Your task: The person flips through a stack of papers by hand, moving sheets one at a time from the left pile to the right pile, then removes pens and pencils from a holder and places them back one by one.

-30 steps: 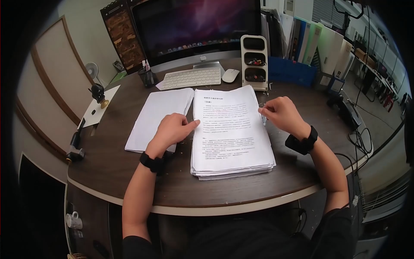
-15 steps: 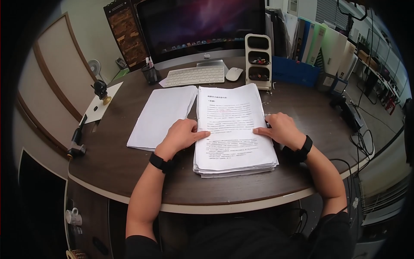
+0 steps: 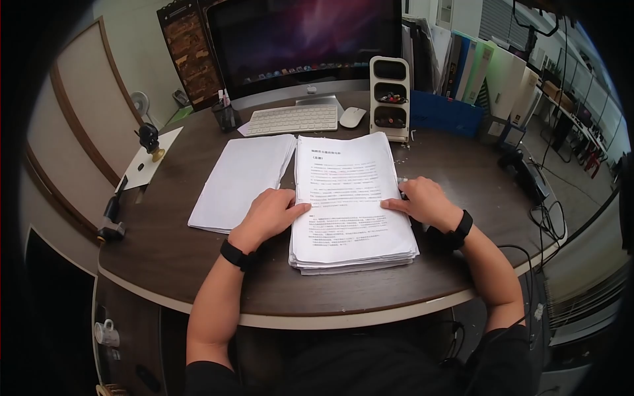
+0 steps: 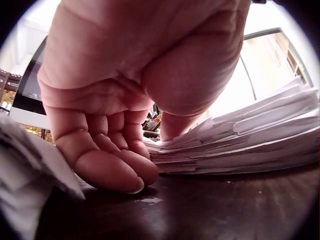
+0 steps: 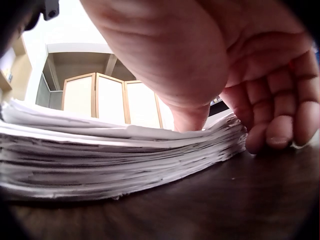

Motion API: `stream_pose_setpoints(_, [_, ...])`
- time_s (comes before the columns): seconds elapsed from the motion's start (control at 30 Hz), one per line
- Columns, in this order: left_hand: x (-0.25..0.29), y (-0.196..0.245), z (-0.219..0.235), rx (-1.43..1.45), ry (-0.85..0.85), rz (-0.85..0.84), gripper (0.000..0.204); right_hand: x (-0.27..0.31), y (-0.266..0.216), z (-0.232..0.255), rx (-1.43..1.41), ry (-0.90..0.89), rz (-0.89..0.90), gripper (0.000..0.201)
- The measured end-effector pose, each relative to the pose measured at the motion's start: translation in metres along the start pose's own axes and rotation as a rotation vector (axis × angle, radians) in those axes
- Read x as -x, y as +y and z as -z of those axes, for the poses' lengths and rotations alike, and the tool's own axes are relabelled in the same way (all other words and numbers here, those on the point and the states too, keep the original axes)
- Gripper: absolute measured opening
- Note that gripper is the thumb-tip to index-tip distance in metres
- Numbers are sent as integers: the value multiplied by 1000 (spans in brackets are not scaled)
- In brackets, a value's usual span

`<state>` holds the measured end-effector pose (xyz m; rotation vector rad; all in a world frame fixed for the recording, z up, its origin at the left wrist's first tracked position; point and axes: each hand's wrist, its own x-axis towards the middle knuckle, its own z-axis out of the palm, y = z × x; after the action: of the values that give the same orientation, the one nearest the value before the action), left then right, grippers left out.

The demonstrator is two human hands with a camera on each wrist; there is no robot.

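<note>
A thick stack of printed papers (image 3: 350, 231) lies on the desk in front of the person, its top sheet covered in text. My left hand (image 3: 267, 212) holds its left edge, thumb over the top sheet and the other fingers (image 4: 112, 170) curled down beside the layered side. At the right edge, my right hand (image 3: 429, 201) holds it the same way, the thumb pressing on top and the fingers (image 5: 278, 131) bent down by the desk surface. Another stack of blank-faced papers (image 3: 241, 178) lies to the left, close to the left hand.
Behind the papers are a keyboard (image 3: 290, 121), a mouse (image 3: 352, 117) and a large monitor (image 3: 304, 46). A white holder (image 3: 389, 99) with small items stands near several binders. Cables (image 3: 555, 211) run along the right edge; a dark tool (image 3: 111, 221) sits at the left edge.
The right hand has come down and toward the person along the stack's right edge, its thumb now on the top sheet. The left hand has slid slightly nearer the person.
</note>
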<state>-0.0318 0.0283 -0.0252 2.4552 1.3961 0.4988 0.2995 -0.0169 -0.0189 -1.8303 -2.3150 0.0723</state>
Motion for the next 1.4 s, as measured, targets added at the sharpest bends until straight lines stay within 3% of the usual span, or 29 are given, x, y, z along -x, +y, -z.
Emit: stream_pose_setpoints(1.4, [1,-3,-3,-7,14,-43,42,2,0,-4,-6,87,47,66])
